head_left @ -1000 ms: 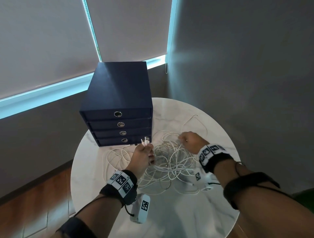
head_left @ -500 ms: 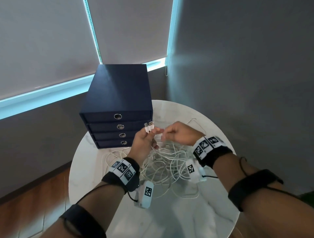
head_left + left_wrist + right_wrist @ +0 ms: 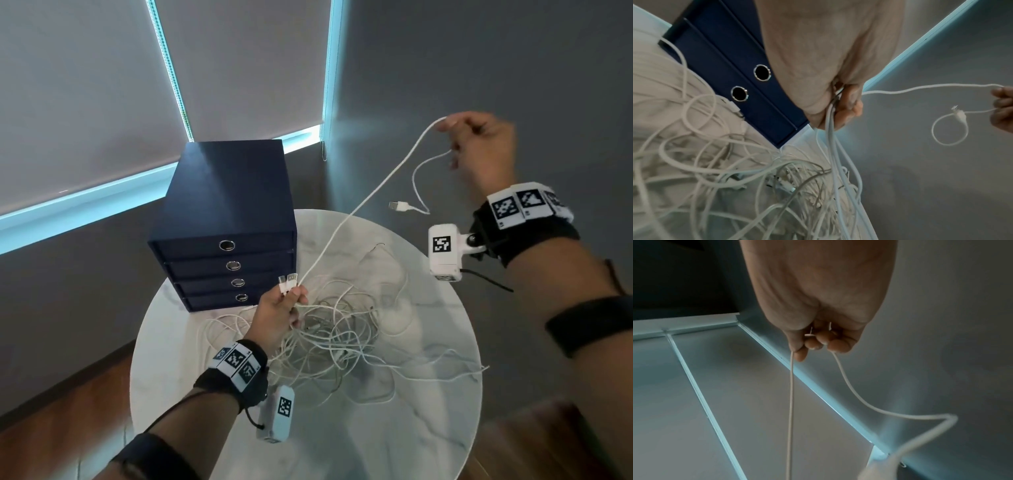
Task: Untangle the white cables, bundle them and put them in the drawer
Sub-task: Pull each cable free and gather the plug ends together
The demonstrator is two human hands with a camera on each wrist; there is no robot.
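Observation:
A tangle of white cables lies on the round white table. My left hand grips several cable ends just above the pile, with two plugs sticking up from the fist. One cable runs taut from that hand up to my right hand, raised high at the right. The right hand pinches this cable, and its free end with a USB plug dangles below. The navy drawer unit stands at the table's back left, all drawers closed.
Grey walls and a window with lowered blinds close in behind the table. The table's rim is at the right, with wooden floor below at the left. Bare tabletop shows in front of the pile.
My right hand has risen from beside the left hand far up and to the right, drawing one cable out of the tangle. The left hand stays near the pile, holding the plugs.

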